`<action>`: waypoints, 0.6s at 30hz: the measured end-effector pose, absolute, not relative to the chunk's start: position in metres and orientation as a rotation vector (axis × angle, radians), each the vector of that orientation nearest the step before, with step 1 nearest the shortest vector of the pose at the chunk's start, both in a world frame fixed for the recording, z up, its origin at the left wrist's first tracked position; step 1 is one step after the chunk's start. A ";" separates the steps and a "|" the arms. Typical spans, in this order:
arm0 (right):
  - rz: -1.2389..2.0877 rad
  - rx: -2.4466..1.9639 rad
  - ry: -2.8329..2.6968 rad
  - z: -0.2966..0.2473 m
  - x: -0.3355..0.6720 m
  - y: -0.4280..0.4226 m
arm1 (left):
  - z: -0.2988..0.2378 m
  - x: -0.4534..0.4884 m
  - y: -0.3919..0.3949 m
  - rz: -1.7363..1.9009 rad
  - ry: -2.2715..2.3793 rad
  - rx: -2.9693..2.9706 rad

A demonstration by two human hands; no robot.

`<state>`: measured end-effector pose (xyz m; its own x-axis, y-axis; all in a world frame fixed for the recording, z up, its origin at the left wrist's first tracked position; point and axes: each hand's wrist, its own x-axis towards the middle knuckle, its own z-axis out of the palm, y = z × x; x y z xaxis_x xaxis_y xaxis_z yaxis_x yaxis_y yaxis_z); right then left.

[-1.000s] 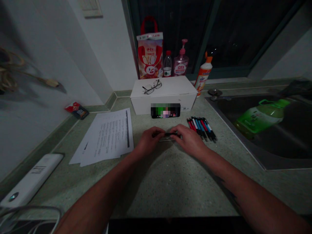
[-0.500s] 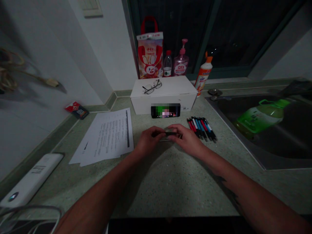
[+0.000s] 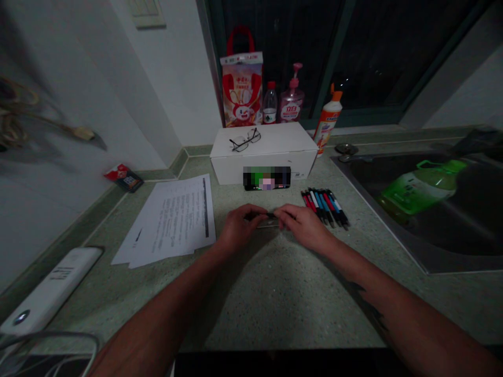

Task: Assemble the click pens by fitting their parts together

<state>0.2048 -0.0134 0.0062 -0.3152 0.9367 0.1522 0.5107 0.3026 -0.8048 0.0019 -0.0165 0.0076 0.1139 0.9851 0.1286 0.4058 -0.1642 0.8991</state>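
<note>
My left hand [image 3: 240, 226] and my right hand [image 3: 302, 226] meet over the green speckled countertop [image 3: 275, 293], their fingertips together on a small dark pen-like piece [image 3: 271, 214]. Much of that piece is hidden by my fingers. Just below it, a slim pale shiny item [image 3: 269, 224] shows between my hands, and I cannot tell what it is. To the right of my right hand lies a bundle of several pens [image 3: 324, 208] with red, blue and white barrels.
Papers [image 3: 173, 220] lie left of my hands, and a steel sink [image 3: 416, 209] holding a green bottle [image 3: 420, 191] lies right. A white box [image 3: 263, 157] with glasses [image 3: 245, 140] on top stands ahead, with bottles behind. A white power bank [image 3: 51, 288] and cables sit near left.
My fingers have shifted on the dark piece, which shows less now and sits slightly further left. My right hand has moved a little to the right.
</note>
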 end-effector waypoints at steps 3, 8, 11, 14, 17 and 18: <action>0.911 -1.265 -1.904 0.008 0.205 -0.013 | 0.006 0.001 -0.016 1.033 1.367 1.685; 0.955 -1.239 -1.847 0.010 0.206 -0.013 | 0.007 0.002 -0.017 1.039 1.357 1.666; 0.965 -1.246 -1.838 0.010 0.206 -0.012 | 0.009 0.002 -0.017 1.041 1.366 1.664; 0.949 -1.217 -1.788 0.009 0.205 -0.012 | 0.009 0.002 -0.017 1.040 1.374 1.674; 0.944 -1.243 -1.848 0.008 0.205 -0.012 | 0.008 0.001 -0.016 1.048 1.362 1.681; 0.944 -1.256 -1.866 0.007 0.206 -0.012 | 0.007 0.001 -0.016 1.052 1.357 1.679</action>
